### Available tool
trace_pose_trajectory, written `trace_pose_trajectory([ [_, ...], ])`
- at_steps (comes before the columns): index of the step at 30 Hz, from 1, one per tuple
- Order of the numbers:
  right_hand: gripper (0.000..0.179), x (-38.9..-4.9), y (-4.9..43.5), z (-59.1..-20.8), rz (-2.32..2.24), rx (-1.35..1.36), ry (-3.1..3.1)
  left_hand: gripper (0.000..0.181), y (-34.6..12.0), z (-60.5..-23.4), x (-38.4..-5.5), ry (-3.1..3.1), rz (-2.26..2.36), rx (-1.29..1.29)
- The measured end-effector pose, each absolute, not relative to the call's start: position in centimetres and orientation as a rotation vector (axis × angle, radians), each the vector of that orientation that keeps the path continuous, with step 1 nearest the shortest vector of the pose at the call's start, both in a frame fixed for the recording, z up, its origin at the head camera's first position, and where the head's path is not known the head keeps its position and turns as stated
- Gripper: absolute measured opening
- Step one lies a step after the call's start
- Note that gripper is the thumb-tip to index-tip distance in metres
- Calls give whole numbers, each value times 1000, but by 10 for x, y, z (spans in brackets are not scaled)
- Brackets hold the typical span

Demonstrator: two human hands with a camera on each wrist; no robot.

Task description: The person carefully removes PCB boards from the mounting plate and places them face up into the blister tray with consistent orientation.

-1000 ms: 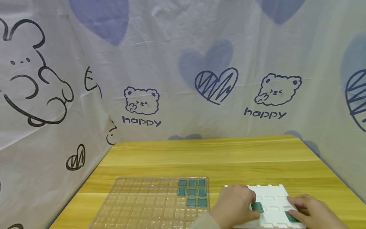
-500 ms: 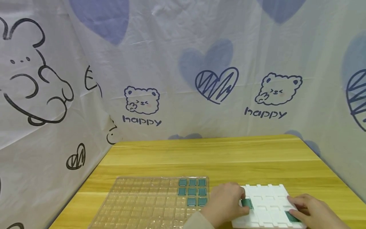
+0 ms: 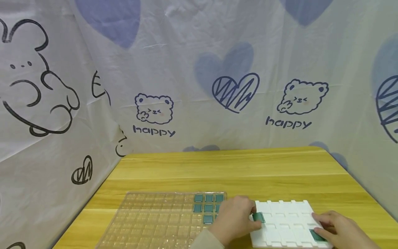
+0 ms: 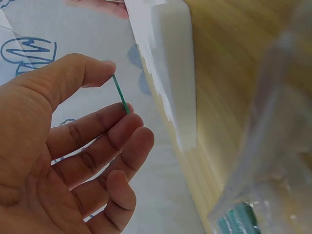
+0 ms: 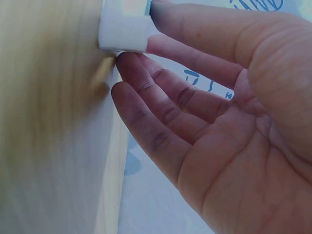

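Observation:
My left hand [image 3: 234,219] pinches a thin green square chip [image 4: 120,92] by its edges, between thumb and fingertips. In the head view this chip [image 3: 259,217] is over the left edge of a white slotted tray [image 3: 287,221]. My right hand [image 3: 343,230] holds the tray's right edge, thumb on top by a second green chip [image 3: 317,236] and fingers along the side. The right wrist view shows that hand [image 5: 195,112] at the end of the white tray [image 5: 124,31]. The thumb partly hides the second chip.
Left of the white tray lies a clear plastic tray [image 3: 155,221] of many pockets, with several green chips [image 3: 208,208] in its far right corner. Both rest on a yellow wood-grain table [image 3: 217,169]. Printed cloth [image 3: 192,69] hangs behind and at the sides.
My left hand has moved left across the white tray with the green chip, from its middle to its left edge. The right hand has stayed at the right edge.

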State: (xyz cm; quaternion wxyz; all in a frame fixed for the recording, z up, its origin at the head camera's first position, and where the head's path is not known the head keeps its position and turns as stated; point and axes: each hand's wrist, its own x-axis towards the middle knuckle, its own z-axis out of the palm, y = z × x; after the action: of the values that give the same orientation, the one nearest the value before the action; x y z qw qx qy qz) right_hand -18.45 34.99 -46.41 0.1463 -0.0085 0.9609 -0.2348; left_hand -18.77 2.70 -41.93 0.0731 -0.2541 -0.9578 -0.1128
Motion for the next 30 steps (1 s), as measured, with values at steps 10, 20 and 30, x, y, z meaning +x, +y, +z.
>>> trace_pose_trajectory([
  [10, 72, -185, 349, -462, -676, -32, 2772, 18, 14, -424, -187, -2894, -431, -741],
  [20, 70, -184, 353, -466, -697, -87, 2787, 18, 2, -424, -187, -2858, -535, -731],
  [30, 70, -184, 352, -465, -684, -73, 2784, 26, -14, -423, -190, -2834, -567, -697],
])
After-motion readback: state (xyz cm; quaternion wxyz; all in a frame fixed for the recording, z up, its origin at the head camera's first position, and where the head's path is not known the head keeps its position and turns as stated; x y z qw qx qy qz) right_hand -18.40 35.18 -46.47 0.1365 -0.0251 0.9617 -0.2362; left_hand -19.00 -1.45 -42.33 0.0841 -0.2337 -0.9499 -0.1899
